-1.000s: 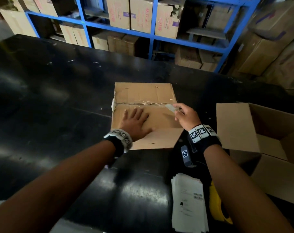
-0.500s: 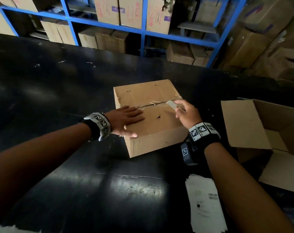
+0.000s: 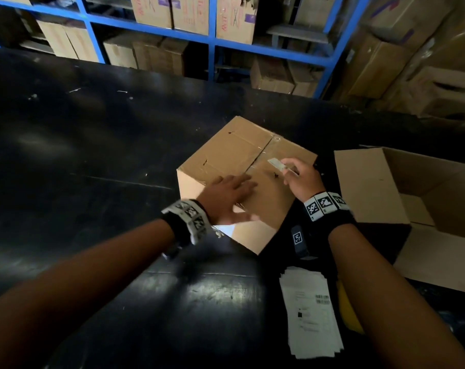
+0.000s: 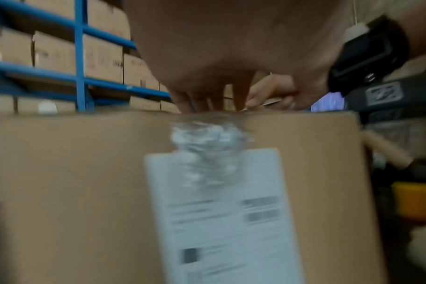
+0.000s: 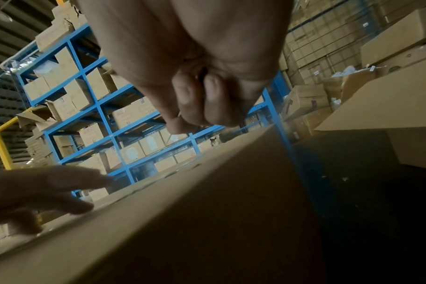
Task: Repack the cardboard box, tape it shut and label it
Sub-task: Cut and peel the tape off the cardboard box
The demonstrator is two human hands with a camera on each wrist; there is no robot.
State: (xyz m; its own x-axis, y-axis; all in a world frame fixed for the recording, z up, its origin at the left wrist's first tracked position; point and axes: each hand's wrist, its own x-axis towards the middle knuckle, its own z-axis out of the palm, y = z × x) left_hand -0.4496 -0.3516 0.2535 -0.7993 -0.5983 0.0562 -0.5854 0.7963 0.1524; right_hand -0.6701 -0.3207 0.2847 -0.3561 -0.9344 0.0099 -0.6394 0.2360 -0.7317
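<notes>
The closed cardboard box [image 3: 242, 179] sits mid-frame on the black table [image 3: 93, 161], old tape and a label on it. The left hand [image 3: 226, 198] lies flat on top. The right hand [image 3: 300, 179] pinches a small blade [image 3: 276, 163]. Repacking, fresh tape and labelling look still undone.

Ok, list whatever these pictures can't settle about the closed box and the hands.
- Label on the box side: left wrist view, print blurred, unreadable.
- Small flat tool in the right hand: too small in the head view; curled fingers hide it in the right wrist view.
- Box contents: closed flaps hide them.
- Left hand: motion-blurred in the head view.
- Yellow object: right forearm covers it.
</notes>
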